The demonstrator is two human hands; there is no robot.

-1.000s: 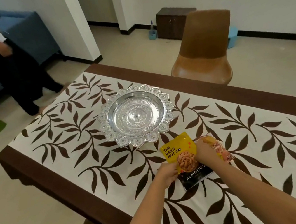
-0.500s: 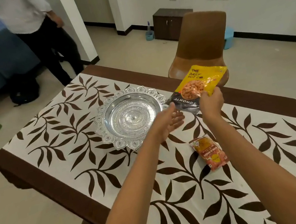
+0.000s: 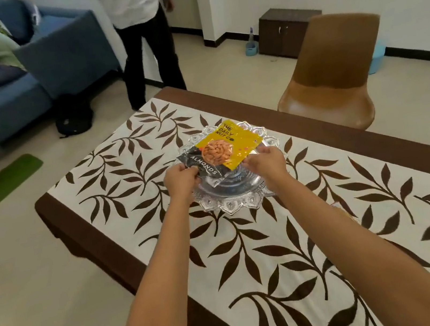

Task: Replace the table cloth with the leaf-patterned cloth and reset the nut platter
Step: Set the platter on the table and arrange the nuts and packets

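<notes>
The white cloth with brown leaves [image 3: 278, 251] covers the dark wooden table [image 3: 84, 234]. On it stands the silver scalloped platter [image 3: 231, 202]. A yellow and black almond packet [image 3: 223, 150] lies flat over the platter's bowl. My left hand [image 3: 181, 180] pinches the packet's black end. My right hand [image 3: 267, 163] grips its yellow side edge. My right forearm hides most of a small orange packet [image 3: 340, 206] lying on the cloth; only a sliver shows.
A brown chair [image 3: 332, 73] stands at the table's far side. A person in a white shirt and dark trousers [image 3: 142, 33] stands by the far left corner. A blue sofa [image 3: 13, 90], a black bag [image 3: 72, 115] and a green mat [image 3: 5, 182] are left.
The almond packet came off the cloth, rose in my right hand, and now sits over the platter with both hands on it. The standing person walked right, toward the table's far corner.
</notes>
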